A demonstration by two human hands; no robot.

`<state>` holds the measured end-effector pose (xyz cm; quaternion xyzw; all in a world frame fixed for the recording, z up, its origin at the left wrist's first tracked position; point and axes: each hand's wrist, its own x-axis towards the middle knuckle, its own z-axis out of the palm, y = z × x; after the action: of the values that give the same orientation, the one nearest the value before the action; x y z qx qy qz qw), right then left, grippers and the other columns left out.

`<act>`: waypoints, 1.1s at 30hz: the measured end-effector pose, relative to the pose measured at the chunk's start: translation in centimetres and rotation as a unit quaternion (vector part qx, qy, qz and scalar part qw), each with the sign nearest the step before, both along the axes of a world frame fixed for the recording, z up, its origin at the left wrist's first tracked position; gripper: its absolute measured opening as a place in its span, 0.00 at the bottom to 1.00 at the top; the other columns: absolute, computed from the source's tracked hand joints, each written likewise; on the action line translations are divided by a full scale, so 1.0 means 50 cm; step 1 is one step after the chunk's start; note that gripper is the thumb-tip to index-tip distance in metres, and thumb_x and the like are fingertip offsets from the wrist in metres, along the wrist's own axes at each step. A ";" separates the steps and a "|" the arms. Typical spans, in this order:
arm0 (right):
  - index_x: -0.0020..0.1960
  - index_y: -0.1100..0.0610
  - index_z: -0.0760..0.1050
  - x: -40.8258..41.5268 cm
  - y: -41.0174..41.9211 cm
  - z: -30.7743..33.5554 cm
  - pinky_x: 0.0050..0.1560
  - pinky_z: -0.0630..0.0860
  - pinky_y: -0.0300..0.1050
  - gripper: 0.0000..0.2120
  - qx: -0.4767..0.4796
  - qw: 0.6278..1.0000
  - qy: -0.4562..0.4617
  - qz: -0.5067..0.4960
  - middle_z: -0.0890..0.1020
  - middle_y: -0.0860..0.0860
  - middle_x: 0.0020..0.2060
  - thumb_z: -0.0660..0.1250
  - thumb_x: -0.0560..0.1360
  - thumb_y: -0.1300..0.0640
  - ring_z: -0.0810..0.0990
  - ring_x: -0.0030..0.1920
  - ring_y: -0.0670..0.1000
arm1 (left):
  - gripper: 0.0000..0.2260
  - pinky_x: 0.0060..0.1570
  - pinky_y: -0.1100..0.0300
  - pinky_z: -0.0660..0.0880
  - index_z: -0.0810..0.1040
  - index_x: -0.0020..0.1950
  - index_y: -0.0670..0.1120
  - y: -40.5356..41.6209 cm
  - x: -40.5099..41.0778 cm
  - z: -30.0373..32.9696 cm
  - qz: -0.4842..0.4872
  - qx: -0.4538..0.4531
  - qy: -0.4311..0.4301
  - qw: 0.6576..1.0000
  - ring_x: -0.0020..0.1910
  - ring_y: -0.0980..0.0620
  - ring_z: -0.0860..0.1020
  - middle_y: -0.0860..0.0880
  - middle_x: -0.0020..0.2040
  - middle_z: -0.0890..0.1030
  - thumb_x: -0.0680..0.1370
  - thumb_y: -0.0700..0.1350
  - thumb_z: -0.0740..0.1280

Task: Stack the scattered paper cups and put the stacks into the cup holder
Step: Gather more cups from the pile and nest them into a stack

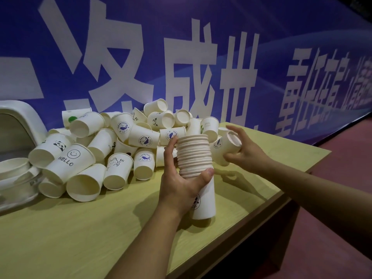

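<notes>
My left hand (181, 184) grips a tall stack of white paper cups (194, 156) around its middle, holding it upright just above the table. To its right, my right hand (244, 152) holds a single paper cup (223, 147) with a blue print, tilted with its mouth toward the stack and close beside the stack's top. A big heap of loose paper cups (112, 146) lies on its sides behind and left of the stack. The white cup holder (22, 125) stands at the far left edge, partly cut off.
The yellow-green wooden table (100, 228) ends in an edge at the right and front, with a reddish floor (342, 198) beyond. A blue banner with large white characters (181, 57) forms a wall right behind the heap.
</notes>
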<state>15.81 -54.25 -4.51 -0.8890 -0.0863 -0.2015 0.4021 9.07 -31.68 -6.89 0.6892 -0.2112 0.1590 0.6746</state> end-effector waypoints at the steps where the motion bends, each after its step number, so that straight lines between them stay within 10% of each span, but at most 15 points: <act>1: 0.73 0.41 0.61 -0.009 -0.001 -0.004 0.54 0.80 0.48 0.38 -0.005 1.000 0.019 0.003 0.70 0.49 0.68 0.76 0.71 0.60 0.75 0.60 0.54 | 0.43 0.48 0.48 0.84 0.56 0.71 0.73 -0.001 -0.001 0.000 -0.001 0.002 0.002 1.000 0.48 0.59 0.82 0.59 0.58 0.76 0.65 0.53 0.78; 9: 0.71 0.49 0.68 -0.024 0.009 0.004 0.58 0.74 0.46 0.26 -0.070 0.994 0.003 -0.087 0.72 0.50 0.70 0.70 0.76 0.46 0.73 0.65 0.53 | 0.44 0.41 0.60 0.82 0.55 0.73 0.71 -0.001 -0.009 0.007 -0.012 0.007 0.002 1.000 0.48 0.62 0.82 0.57 0.59 0.76 0.65 0.54 0.77; 16: 0.59 0.53 0.66 -0.070 0.057 0.123 0.47 0.81 0.45 0.17 0.275 0.961 -0.008 0.037 0.73 0.56 0.59 0.69 0.76 0.60 0.80 0.53 0.55 | 0.44 0.42 0.61 0.81 0.59 0.69 0.74 -0.008 -0.018 0.013 -0.081 0.011 0.025 0.996 0.50 0.58 0.83 0.52 0.61 0.77 0.59 0.59 0.77; 22: 0.50 0.54 0.70 -0.105 0.124 0.144 0.53 0.78 0.53 0.04 0.244 0.961 0.014 0.130 0.78 0.56 0.52 0.65 0.79 0.56 0.80 0.50 0.58 | 0.46 0.44 0.59 0.82 0.56 0.70 0.77 -0.015 -0.023 0.015 -0.104 0.032 0.029 0.994 0.52 0.60 0.82 0.54 0.62 0.76 0.59 0.61 0.77; 29: 0.69 0.36 0.60 -0.090 0.135 0.145 0.52 0.79 0.48 0.26 0.211 0.964 0.048 0.153 0.76 0.54 0.59 0.67 0.78 0.55 0.79 0.58 0.55 | 0.46 0.43 0.61 0.81 0.58 0.71 0.72 -0.011 -0.020 0.012 -0.091 0.014 0.024 0.995 0.51 0.61 0.82 0.55 0.59 0.77 0.59 0.59 0.77; 33: 0.64 0.37 0.67 -0.093 0.130 0.138 0.56 0.79 0.50 0.19 0.182 0.971 0.058 0.147 0.76 0.54 0.57 0.66 0.79 0.55 0.79 0.58 0.55 | 0.43 0.41 0.64 0.80 0.56 0.67 0.76 -0.012 -0.021 0.015 -0.079 0.014 0.027 0.996 0.49 0.64 0.81 0.54 0.59 0.76 0.61 0.58 0.78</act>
<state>11.15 -47.76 2.37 -0.7887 -0.1546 -0.1005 0.5865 8.02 -32.26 -6.16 0.6841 -0.2490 0.0835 0.6805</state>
